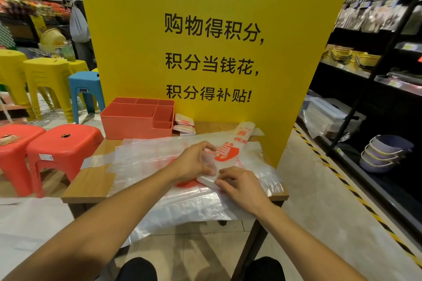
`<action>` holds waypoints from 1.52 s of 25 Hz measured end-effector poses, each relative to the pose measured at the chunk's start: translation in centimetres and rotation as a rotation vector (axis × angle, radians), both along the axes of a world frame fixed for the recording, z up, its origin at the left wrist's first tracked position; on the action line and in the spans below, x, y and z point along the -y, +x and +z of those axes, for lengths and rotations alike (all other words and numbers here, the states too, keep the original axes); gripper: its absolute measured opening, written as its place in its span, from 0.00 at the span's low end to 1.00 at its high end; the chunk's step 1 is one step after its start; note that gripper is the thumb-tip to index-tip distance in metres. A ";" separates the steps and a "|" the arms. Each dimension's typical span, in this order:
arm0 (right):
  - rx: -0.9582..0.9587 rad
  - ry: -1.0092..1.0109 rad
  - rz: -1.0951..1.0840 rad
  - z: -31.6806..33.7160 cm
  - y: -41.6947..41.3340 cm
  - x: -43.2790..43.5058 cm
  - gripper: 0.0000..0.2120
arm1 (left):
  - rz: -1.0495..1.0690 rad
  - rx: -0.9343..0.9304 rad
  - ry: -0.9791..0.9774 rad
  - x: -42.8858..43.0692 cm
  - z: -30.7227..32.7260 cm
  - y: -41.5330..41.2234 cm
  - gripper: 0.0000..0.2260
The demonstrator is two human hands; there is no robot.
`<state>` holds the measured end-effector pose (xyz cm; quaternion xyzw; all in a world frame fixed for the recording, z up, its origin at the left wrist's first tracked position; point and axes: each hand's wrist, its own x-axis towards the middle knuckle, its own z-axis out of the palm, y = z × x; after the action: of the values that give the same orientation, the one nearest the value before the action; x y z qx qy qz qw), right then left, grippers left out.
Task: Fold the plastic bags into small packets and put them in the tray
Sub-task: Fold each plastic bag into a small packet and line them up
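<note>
A narrow folded strip of white plastic bag with red print (225,153) lies on a pile of clear plastic bags (159,166) on the small wooden table (91,187). My left hand (194,162) grips the strip's folded near end, fingers curled over it. Just to its right, my right hand (239,186) pinches the same fold at its lower corner. A salmon compartment tray (127,125) stands at the table's back left. Two folded packets (184,124) lie beside the tray's right wall, outside it.
A tall yellow sign board (205,29) stands right behind the table. Red stools (61,143) and yellow and blue stools are on the left. Dark shelving (365,98) with bowls and baskets lines the right, behind a striped floor line.
</note>
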<state>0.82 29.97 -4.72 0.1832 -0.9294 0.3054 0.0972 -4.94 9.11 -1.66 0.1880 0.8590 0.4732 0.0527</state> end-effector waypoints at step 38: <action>-0.013 0.151 -0.120 -2.1 -0.2 -2.3 0.30 | -0.247 -0.477 -0.545 -0.4 -0.7 1.1 0.14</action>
<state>0.60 32.25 -6.83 0.1358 -0.9584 0.2270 0.1075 -3.79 9.50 -2.39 0.3741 0.9123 0.1605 -0.0443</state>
